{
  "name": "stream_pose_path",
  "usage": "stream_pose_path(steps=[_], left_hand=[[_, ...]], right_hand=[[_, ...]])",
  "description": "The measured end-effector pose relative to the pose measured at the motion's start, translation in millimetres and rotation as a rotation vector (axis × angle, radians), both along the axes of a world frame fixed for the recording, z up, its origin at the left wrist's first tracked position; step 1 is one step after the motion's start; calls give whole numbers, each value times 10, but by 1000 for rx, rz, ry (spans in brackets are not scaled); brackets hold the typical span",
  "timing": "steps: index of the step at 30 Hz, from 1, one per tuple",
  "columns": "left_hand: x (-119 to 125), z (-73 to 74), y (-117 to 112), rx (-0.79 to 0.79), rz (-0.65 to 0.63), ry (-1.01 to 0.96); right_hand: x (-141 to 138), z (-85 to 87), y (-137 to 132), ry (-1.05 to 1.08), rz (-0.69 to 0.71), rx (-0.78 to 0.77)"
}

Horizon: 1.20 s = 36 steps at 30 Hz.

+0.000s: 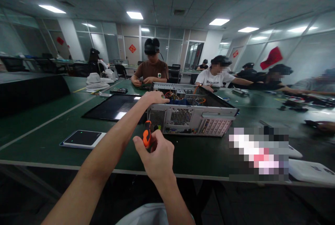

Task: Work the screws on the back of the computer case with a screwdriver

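An open desktop computer case (193, 120) lies on its side on the green table, its rear panel with vent and slots facing me. Coloured wires and circuit parts show inside it. My left hand (155, 97) is closed over the case's near left top corner, fingers reaching over the edge; some fingertips are hidden. In front of that corner, my right hand (160, 153) grips an orange and black screwdriver (147, 136) by its handle. The handle points up and away from me; the screwdriver's tip cannot be made out.
A black side panel (112, 107) lies left of the case. Nearer me is a white device with a dark top (83, 138). A white fan (96, 83) stands farther back. Co-workers sit across the table, one in a brown shirt (152, 71). A white phone (311, 172) lies at right.
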<state>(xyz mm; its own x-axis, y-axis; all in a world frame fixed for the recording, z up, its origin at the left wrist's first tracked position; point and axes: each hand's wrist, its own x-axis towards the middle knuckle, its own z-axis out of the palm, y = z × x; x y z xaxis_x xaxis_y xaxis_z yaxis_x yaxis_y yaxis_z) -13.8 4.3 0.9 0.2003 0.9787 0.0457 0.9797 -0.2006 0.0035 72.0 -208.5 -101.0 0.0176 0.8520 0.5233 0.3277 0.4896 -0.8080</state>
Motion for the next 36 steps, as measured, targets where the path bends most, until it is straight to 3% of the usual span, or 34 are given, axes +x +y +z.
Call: stream_pose_path(steps=[3, 7, 10, 13, 18, 24, 28, 33, 36], left_hand=[[5, 3, -8, 1, 3, -8], [5, 6, -10, -1, -1, -11], [-4, 1, 2, 1, 5, -12], [-10, -6, 17, 0, -3, -17], [-8, -12, 32, 4, -9, -18], [-12, -24, 41, 6, -19, -14], [0, -12, 15, -2, -9, -16], [13, 16, -31, -10, 7, -19], [7, 12, -31, -3, 13, -18]], right_hand=[[-22, -1, 29, 212, 192, -205], [-98, -44, 89, 653, 598, -528], [-156, -52, 82, 1019, 820, -678], [-199, -32, 31, 1286, 922, -773], [-219, -10, -29, 1503, 967, -855], [-142, 1, -13, 1641, 1099, -961], [-52, 8, 12, 1684, 1191, -945], [100, 49, -4, 1466, 1207, -735], [237, 80, -14, 1200, 1086, -537]])
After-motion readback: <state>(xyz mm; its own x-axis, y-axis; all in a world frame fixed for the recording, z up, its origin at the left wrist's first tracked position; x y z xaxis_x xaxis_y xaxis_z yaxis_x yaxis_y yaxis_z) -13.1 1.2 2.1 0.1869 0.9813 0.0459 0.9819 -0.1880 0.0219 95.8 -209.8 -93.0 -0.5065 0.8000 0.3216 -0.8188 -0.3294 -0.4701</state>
